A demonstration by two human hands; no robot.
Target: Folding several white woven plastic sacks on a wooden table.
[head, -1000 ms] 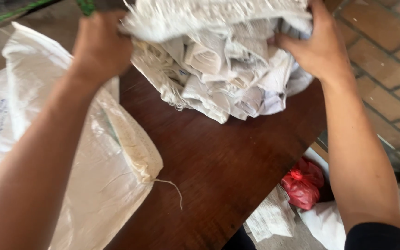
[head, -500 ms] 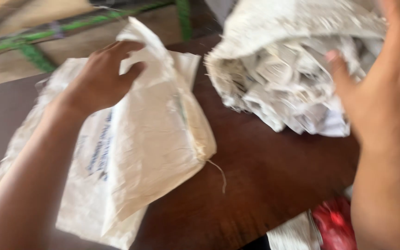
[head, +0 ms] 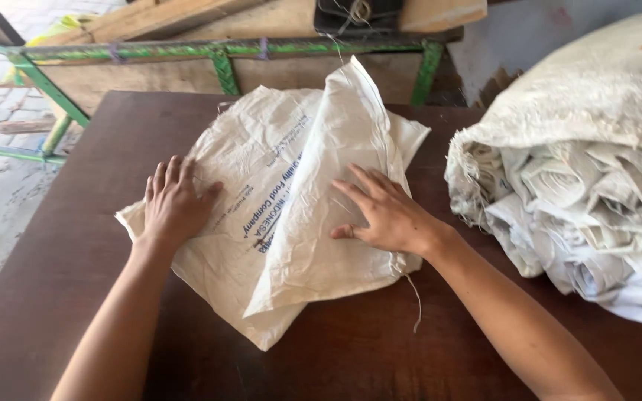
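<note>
Sack [head: 291, 223] folded over once (crease loose) — more flattening left; left hand [head: 174, 204] and right hand [head: 384, 215] pressed flat on it, fingers spread; bundle [head: 581, 186] beside.

Item: white woven sack [head: 291, 215], folded, flat on brown table [head: 76, 260]. Left hand [head: 172, 204] and right hand [head: 384, 215] press it, palms down. Right of right hand: bundle of folded sacks [head: 581, 186]. Beyond both: green metal frame [head: 217, 56].

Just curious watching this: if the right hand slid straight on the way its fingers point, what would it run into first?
The right hand points up-left, so it would probably first meet the raised fold of the white woven sack it presses.
</note>
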